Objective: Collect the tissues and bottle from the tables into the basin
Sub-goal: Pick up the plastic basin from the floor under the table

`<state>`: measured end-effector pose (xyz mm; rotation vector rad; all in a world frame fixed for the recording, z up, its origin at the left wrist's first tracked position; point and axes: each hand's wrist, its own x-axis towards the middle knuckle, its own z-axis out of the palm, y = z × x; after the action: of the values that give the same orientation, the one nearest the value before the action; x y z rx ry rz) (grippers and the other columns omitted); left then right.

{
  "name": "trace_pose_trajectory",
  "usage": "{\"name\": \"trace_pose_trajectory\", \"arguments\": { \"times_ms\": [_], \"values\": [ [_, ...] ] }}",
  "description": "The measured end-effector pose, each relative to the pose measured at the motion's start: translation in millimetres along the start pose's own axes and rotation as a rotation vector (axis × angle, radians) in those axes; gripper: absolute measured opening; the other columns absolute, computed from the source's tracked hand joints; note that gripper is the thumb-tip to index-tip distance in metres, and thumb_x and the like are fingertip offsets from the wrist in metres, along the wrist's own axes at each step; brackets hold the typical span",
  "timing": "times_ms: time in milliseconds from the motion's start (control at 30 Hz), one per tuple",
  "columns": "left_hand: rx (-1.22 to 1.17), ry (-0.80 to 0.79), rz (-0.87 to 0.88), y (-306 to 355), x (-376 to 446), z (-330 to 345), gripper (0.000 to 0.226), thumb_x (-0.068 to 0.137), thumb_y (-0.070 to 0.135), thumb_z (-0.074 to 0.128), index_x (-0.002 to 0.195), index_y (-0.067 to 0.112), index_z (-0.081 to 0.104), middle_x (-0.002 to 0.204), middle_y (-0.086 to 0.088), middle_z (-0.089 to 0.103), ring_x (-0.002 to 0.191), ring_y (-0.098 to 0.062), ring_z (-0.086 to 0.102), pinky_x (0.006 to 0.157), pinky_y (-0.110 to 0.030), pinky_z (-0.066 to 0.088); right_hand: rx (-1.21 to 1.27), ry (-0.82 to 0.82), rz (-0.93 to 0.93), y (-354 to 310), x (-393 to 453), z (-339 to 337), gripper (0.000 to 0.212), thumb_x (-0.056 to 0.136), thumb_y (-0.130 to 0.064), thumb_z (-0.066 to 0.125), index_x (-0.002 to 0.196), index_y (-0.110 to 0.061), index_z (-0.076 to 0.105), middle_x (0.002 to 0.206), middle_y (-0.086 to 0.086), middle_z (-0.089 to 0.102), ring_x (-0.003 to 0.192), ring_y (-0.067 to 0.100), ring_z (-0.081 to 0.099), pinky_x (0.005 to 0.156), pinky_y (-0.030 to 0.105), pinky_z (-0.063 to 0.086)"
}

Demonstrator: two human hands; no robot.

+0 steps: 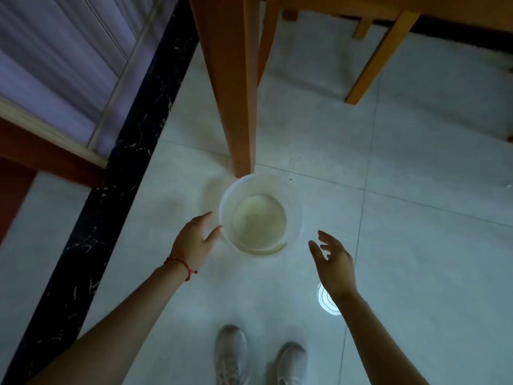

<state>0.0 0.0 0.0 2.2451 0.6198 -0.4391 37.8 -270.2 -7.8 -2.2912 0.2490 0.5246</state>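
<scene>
Left hand (195,240) with red wrist cord, fingers spread, thumb by the rim of the white basin (225,207), right hand (333,262) released beside it, basin on tiled floor (416,245) touching wooden table leg (236,93), shoes (261,357) below

Both forearms are bare, with no sleeves in view. A thin red string bracelet (180,263) circles the wrist of the left hand (194,240), its knotted ends hanging loose at the side. The right hand (334,262) and its wrist carry nothing. On the feet are pale grey-white lace-up sneakers (231,354), somewhat blurred.
</scene>
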Motion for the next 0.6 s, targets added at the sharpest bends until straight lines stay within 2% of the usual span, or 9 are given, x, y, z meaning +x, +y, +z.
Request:
{"name": "trace_pose_trajectory", "arguments": {
  "times_ms": [200,400,500,600],
  "values": [
    [-0.15,0.057,-0.103,-23.7,31.3,33.3,0.051,0.088,0.031,0.053,0.132,0.007,0.043,0.138,-0.014,0.049,0.127,-0.026,0.045,0.106,-0.037,0.035,0.021,-0.001,0.037,29.8,32.9,28.8,0.044,0.089,-0.032,0.056,0.129,-0.016,0.048,0.126,0.006,0.06,0.105,0.022,0.061,0.084,0.029,0.044],
    [-0.286,0.109,-0.208,-37.1,61.0,60.8,0.047,0.088,0.028,0.054,0.128,0.004,0.047,0.127,-0.017,0.058,0.116,-0.028,0.055,0.092,-0.024,0.035,0.079,-0.002,0.066,43.3,69.7,46.1,0.046,0.088,-0.034,0.055,0.131,-0.017,0.047,0.126,0.004,0.06,0.097,0.016,0.06,0.079,0.023,0.039],
    [-0.318,0.136,-0.224,-41.6,72.4,69.7,0.047,0.087,0.027,0.056,0.126,0.004,0.049,0.124,-0.018,0.06,0.112,-0.03,0.057,0.09,-0.026,0.038,0.123,-0.004,0.096,47.7,85.3,51.7,0.045,0.088,-0.034,0.055,0.13,-0.018,0.048,0.125,0.002,0.061,0.088,0.008,0.055,0.08,0.022,0.037],
    [-0.331,0.155,-0.228,-44.7,78.2,74.5,0.044,0.085,0.023,0.06,0.123,0.005,0.053,0.12,-0.019,0.062,0.107,-0.033,0.059,0.094,-0.036,0.045,0.149,-0.032,0.103,50.4,95.8,56.8,0.042,0.088,-0.033,0.055,0.127,-0.02,0.05,0.122,-0.001,0.064,0.084,0.008,0.059,0.079,0.022,0.04]
  ]
}}
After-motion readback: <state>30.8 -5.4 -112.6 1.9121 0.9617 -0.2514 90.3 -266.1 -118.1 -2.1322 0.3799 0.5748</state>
